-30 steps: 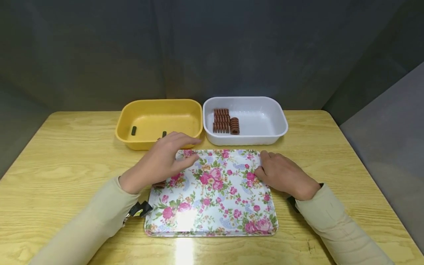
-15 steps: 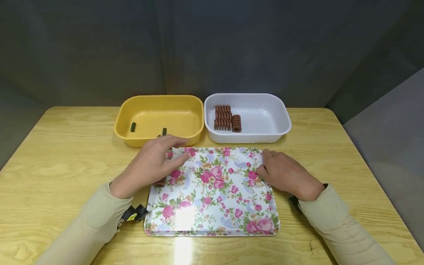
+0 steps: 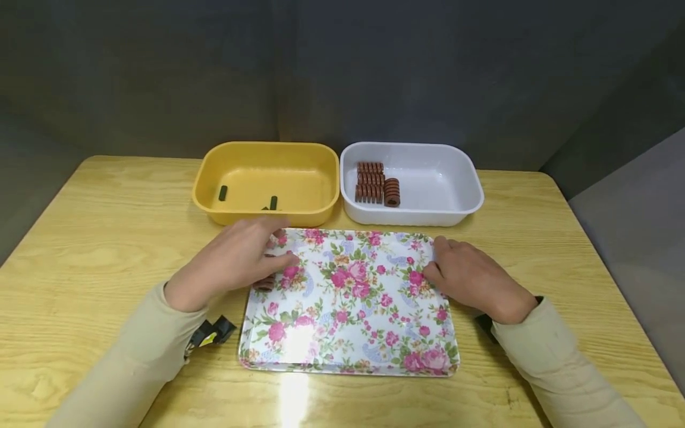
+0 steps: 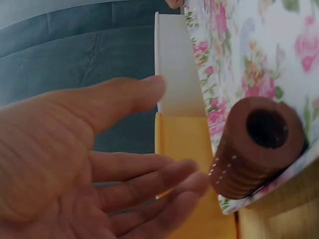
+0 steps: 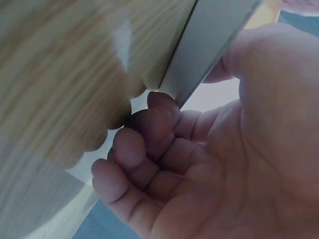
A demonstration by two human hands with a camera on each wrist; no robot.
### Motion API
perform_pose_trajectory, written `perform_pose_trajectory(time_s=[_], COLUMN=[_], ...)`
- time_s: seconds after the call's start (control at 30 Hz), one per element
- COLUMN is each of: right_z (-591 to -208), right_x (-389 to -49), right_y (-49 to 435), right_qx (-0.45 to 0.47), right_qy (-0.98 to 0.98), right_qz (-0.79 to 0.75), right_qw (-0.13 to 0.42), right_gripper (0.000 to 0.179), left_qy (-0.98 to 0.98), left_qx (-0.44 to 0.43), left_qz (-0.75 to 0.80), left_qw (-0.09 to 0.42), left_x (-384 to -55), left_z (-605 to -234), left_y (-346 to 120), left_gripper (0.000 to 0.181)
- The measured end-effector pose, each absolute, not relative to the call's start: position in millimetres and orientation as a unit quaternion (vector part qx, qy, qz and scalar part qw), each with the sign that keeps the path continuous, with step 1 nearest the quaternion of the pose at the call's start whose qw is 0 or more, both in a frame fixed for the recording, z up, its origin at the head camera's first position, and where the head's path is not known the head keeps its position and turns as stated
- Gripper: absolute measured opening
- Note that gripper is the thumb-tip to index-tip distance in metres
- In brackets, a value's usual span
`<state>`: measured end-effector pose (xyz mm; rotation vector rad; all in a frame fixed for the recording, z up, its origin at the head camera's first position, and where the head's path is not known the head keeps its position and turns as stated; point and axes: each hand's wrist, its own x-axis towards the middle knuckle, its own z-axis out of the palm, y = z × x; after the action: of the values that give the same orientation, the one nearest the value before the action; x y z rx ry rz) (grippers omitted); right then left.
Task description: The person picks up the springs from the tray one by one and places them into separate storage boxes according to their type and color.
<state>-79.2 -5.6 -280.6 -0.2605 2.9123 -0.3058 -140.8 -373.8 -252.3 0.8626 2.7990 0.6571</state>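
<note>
A brown ribbed tube [image 3: 264, 284], hollow at its end, lies at the left edge of the floral tray [image 3: 369, 321]. My left hand [image 3: 225, 261] hovers beside it, thumb and fingers apart. In the left wrist view, the fingertips come close to the ribbed side of the tube [image 4: 237, 167], and nothing is between thumb and fingers. My right hand [image 3: 478, 279] grips the tray's far right edge, thumb over the rim. In the right wrist view, its fingers [image 5: 127, 149] are curled low against the tray's outer side, near the wooden table.
Behind the tray stand a yellow bin [image 3: 257, 151] with a few small dark green pieces [image 3: 222, 193] and a white bin [image 3: 444, 184]. Several brown ribbed pieces [image 3: 369, 193] sit grouped at the white bin's left side. A dark wall [image 3: 401, 71] rises behind the table.
My left hand has drawn back to the left and toward me, off the tray's upper part, to beside the brown tube. My right hand keeps its grip; the head view has shifted slightly.
</note>
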Motion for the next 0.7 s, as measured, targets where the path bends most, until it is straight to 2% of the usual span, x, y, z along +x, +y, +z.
perform_pose_trajectory(time_s=[0.07,0.2,0.33,0.43,0.57,0.7], right_z=[-281,-282,-282,-282,-282,-282], right_x=[-79,-78,-79,-79,-79,-80], right_y=[-5,-4,-3,-4,-4,-5], right_qx=[-0.091,-0.092,-0.089,-0.088,-0.088,-0.090], right_qy=[0.986,0.986,0.986,0.986,0.986,0.987], right_qz=[-0.105,-0.106,-0.102,-0.099,-0.099,-0.095], right_qw=[0.096,0.092,0.095,0.097,0.098,0.096], right_gripper=[0.017,0.017,0.018,0.018,0.018,0.018], left_qy=[0.932,0.939,0.949,0.953,0.955,0.953], left_qx=[0.281,0.264,0.248,0.235,0.227,0.234], left_qz=[0.214,0.200,0.179,0.168,0.151,0.133], left_qw=[0.082,0.093,0.081,0.086,0.120,0.143], left_x=[-140,-138,-137,-137,-138,-139], left_z=[-250,-245,-240,-239,-240,-244], left_y=[-374,-375,-380,-383,-387,-389], left_gripper=[0.029,0.029,0.029,0.036,0.056,0.062])
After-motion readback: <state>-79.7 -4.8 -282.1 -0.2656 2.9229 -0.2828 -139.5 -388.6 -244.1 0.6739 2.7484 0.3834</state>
